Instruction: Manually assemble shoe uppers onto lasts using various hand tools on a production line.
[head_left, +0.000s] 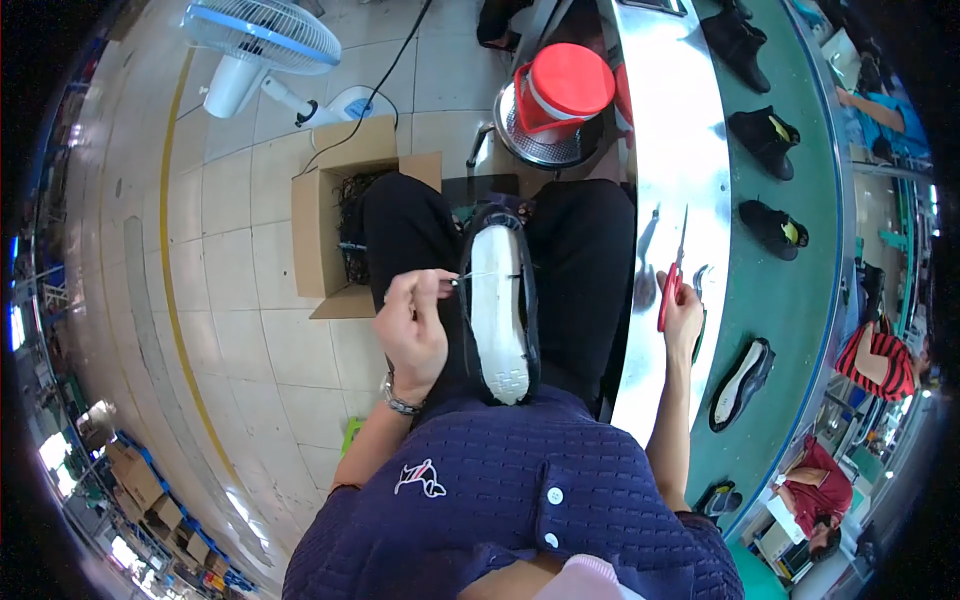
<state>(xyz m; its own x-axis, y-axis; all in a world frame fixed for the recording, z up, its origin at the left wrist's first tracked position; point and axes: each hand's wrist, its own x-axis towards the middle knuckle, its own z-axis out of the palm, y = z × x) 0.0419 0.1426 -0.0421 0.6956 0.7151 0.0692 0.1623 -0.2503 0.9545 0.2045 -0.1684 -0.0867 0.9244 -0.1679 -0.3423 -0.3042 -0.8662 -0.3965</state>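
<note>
A black shoe with a white sole [497, 305] lies sole up in my lap, its toe between my knees. My left hand [412, 330] is at the shoe's left edge, thumb and fingers pinched together on a thin thread [488, 274]. This thread runs across the white sole to its right side. Over the metal bench on the right, my right hand [684, 322] holds a pair of scissors [671, 292] by the red handle. The blades point away from me, toward the far end of the bench.
A cardboard box [318, 235] with dark material stands left of my legs, a fan [265, 40] beyond it. A red-lidded bucket [572, 82] rests on a metal stool. Several black shoes [770, 228] line the green conveyor [790, 310] beside the metal bench [685, 130]. People sit farther right.
</note>
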